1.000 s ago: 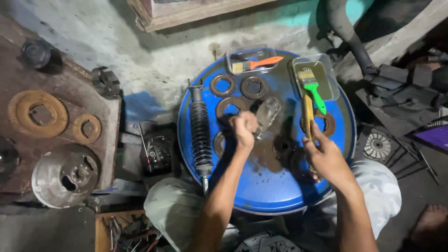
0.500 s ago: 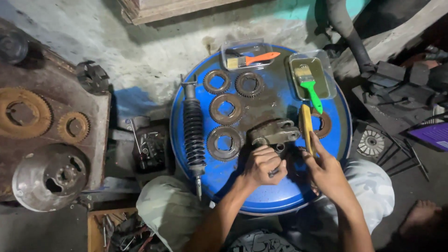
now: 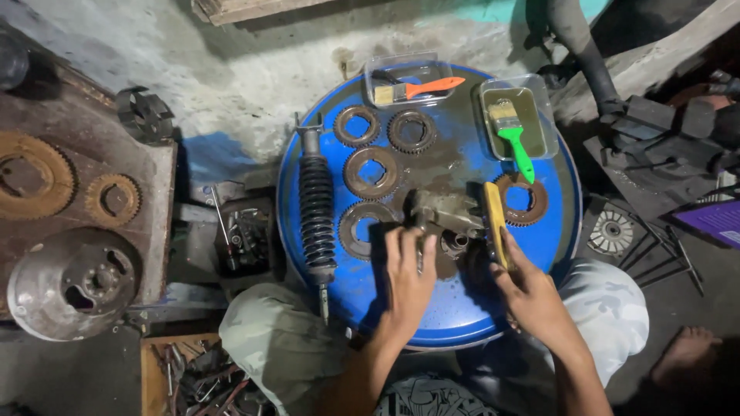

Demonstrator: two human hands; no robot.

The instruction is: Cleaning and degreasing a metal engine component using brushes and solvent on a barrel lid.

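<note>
Left hand (image 3: 408, 273) grips the metal part (image 3: 445, 214); right hand (image 3: 530, 296) clasps the yellow brush (image 3: 496, 222) beside it

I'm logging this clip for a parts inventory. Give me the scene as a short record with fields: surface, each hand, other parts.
surface: blue drum lid
left hand: on a grey metal part
right hand: holds a yellow brush
gears: five rusty rings on the lid
left of them: black shock absorber
trays: two, with an orange brush and a green brush
</note>
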